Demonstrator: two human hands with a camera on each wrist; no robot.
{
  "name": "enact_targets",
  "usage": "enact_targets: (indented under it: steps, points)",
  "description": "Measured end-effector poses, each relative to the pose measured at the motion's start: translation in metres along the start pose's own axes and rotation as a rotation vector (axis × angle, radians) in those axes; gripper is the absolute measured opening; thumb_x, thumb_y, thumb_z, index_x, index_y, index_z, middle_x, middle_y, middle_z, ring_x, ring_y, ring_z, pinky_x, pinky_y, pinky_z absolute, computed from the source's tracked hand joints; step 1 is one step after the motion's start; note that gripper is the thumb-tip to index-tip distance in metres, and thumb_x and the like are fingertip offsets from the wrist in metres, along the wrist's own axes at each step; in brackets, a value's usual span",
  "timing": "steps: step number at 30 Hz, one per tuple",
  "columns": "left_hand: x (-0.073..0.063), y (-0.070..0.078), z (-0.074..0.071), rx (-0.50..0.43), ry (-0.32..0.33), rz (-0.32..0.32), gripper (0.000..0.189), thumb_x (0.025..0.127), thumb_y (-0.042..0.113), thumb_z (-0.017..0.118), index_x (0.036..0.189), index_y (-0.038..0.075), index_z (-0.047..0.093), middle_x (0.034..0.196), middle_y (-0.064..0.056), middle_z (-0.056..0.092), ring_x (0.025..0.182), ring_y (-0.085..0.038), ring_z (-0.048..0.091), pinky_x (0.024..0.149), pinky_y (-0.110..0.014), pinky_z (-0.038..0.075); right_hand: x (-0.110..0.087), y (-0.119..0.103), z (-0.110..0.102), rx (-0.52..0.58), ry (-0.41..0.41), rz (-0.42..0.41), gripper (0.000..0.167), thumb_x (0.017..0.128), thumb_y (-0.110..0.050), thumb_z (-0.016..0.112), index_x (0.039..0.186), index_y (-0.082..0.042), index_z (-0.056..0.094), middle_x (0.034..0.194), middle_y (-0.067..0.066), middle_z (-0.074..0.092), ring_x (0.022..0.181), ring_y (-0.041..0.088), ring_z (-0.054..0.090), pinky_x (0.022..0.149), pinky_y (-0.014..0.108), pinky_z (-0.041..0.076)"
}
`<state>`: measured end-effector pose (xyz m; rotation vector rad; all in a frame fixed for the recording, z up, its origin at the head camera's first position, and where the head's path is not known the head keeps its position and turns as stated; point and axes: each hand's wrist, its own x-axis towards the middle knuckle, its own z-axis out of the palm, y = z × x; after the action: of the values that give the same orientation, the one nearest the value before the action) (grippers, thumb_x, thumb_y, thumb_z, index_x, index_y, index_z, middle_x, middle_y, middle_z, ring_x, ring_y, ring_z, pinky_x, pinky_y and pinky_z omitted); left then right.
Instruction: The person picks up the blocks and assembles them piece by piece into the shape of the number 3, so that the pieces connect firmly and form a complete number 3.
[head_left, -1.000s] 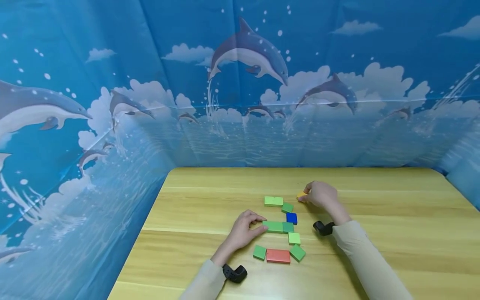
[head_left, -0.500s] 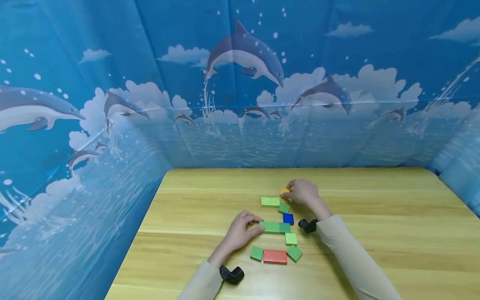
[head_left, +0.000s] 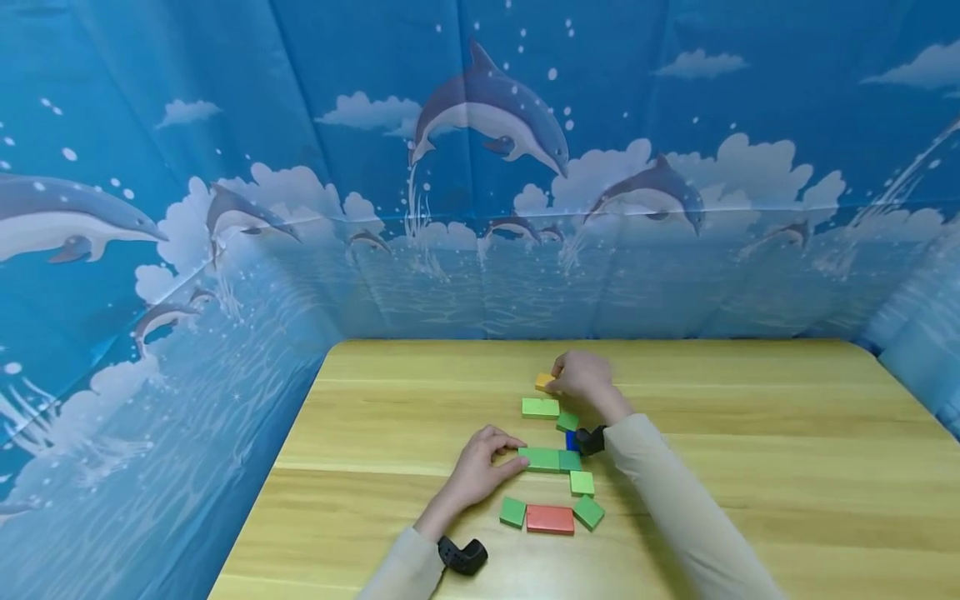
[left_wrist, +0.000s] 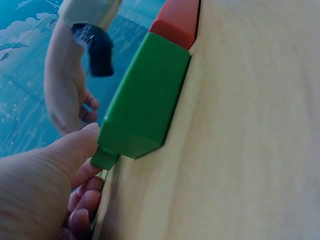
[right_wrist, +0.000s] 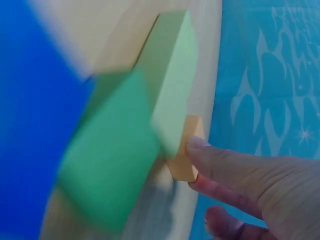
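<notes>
My right hand (head_left: 588,377) pinches an orange block (head_left: 543,382) between thumb and fingers, just beyond a light green rectangular block (head_left: 541,408). In the right wrist view the thumb lies on that orange block (right_wrist: 187,150), close to the light green one. My left hand (head_left: 480,467) has thumb and index finger at the two sides of a long green block's (head_left: 538,459) left end, which lies on the table. A darker green square block (head_left: 570,461) adjoins its right end. Part of a blue block (head_left: 572,441) is hidden by the right wrist's camera.
Blocks form a curved row on the wooden table (head_left: 750,467): a green square (head_left: 567,422), a light green square (head_left: 582,483), a tilted green block (head_left: 589,512), a red rectangle (head_left: 550,519) and another green block (head_left: 513,512). A dolphin-print curtain (head_left: 450,275) borders the table.
My right hand has carried the orange block leftward, from right of the row to behind the light green rectangle. The left hand has stayed at the long green block.
</notes>
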<state>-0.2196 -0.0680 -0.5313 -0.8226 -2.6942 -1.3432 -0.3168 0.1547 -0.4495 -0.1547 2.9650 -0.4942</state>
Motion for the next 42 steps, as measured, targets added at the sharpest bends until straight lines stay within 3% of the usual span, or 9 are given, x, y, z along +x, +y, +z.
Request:
enact_targets:
  steps: [16,25,36,42]
  points:
    - [-0.001,0.0,0.0,0.004,0.009,0.022,0.026,0.09,0.034,0.066,0.108,0.016,0.07,0.095,0.006,0.053,0.085,-0.008,0.046,0.076,-0.025,0.039,0.013,-0.045,0.021,0.044,-0.081,-0.066,0.026,0.076,-0.039,0.078,0.088,-0.019,0.068,0.082,-0.005,0.061,0.068,0.017,0.054,0.058,0.035,0.044]
    - [-0.002,0.0,-0.001,0.014,0.009,0.031,0.027,0.09,0.035,0.065,0.109,0.015,0.07,0.098,0.005,0.055,0.087,-0.009,0.047,0.077,-0.025,0.041,0.01,-0.049,0.021,0.027,-0.108,-0.122,0.024,0.074,-0.04,0.08,0.086,-0.022,0.069,0.093,-0.002,0.062,0.075,0.017,0.055,0.06,0.035,0.044]
    - [-0.002,-0.001,0.0,0.011,0.005,0.017,0.027,0.09,0.036,0.065,0.108,0.017,0.07,0.098,0.005,0.055,0.086,-0.009,0.047,0.077,-0.026,0.04,0.004,-0.052,0.016,0.035,-0.17,-0.136,0.024,0.074,-0.038,0.081,0.087,-0.022,0.068,0.09,-0.003,0.061,0.074,0.017,0.053,0.062,0.035,0.042]
    - [-0.001,-0.002,0.0,0.022,0.009,0.02,0.027,0.09,0.036,0.065,0.108,0.017,0.07,0.098,0.007,0.054,0.087,-0.007,0.047,0.077,-0.025,0.04,0.005,-0.053,0.019,0.064,-0.176,-0.15,0.024,0.076,-0.039,0.079,0.089,-0.022,0.069,0.097,-0.002,0.062,0.076,0.017,0.054,0.063,0.036,0.042]
